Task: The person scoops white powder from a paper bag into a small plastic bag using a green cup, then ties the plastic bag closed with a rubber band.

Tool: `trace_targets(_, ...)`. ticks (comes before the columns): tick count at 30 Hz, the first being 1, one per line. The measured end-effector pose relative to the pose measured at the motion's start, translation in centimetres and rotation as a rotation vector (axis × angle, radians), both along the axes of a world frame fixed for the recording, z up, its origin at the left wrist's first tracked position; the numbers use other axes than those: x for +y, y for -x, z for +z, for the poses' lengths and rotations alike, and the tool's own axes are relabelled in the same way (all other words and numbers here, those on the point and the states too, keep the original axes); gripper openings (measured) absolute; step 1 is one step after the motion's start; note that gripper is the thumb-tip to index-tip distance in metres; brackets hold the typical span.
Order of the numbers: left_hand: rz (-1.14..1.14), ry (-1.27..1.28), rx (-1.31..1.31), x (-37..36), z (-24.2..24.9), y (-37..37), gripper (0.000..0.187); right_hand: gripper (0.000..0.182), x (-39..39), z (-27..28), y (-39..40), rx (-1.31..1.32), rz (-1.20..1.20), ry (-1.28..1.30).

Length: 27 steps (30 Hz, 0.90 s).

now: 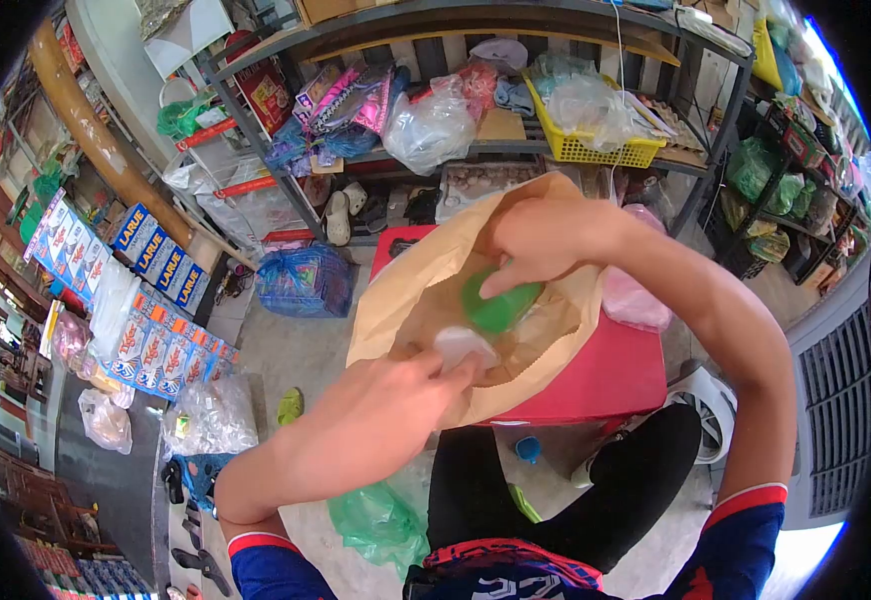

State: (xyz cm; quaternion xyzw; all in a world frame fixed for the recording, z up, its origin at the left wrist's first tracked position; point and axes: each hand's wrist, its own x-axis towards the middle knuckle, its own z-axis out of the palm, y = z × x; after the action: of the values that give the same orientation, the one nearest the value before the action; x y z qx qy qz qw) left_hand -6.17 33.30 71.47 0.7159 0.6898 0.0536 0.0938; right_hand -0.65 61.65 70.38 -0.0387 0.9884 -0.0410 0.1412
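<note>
A large brown paper bag gapes open on a red table in front of me. My right hand reaches over its far rim, thumb and fingers closed on a smooth green plastic thing inside the mouth. From the near left side my left hand comes in, its fingers pinching a whitish, translucent rounded thing close to the green one. The exact kind of both things cannot be made out. Most of the bag's bottom is hidden by my hands and these things.
Behind the table stands a metal shelf with plastic bags and a yellow basket. Beer cartons are stacked at left. A pink bag lies on the table's right side. On the floor are a green plastic bag and a blue cup.
</note>
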Motion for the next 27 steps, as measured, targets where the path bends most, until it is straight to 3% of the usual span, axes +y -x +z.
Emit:
trace_targets(3,-0.052,0.024,-0.019,0.5,0.1,0.3,0.05,0.038,-1.9,-0.5,-0.7,0.148,0.04,-0.05)
trace_targets(6,-0.106,0.057,-0.047,0.7,-0.2,0.2,0.044,0.027,-2.3,-3.0,0.0,0.378,0.157,-0.281)
trace_targets(8,-0.108,0.073,-0.061,0.7,-0.2,0.0,0.04,0.021,-2.7,-3.5,-0.6,0.351,0.204,-0.383)
trace_targets(12,-0.111,0.112,-0.074,1.1,-0.1,-0.1,0.04,0.02,-2.7,-8.6,0.4,0.589,0.386,-0.611)
trace_targets(18,-0.085,0.099,-0.154,2.1,-0.4,1.0,0.049,0.031,-1.7,-7.7,0.1,0.373,0.245,-0.146)
trace_targets(21,-0.078,0.061,-0.153,2.5,-0.9,1.4,0.057,0.044,-1.4,-6.5,0.0,0.197,0.112,-0.1)
trace_targets(27,-0.083,-0.008,-0.231,3.3,-0.3,2.2,0.058,0.05,-1.2,-5.0,-1.1,0.3,-0.33,0.182)
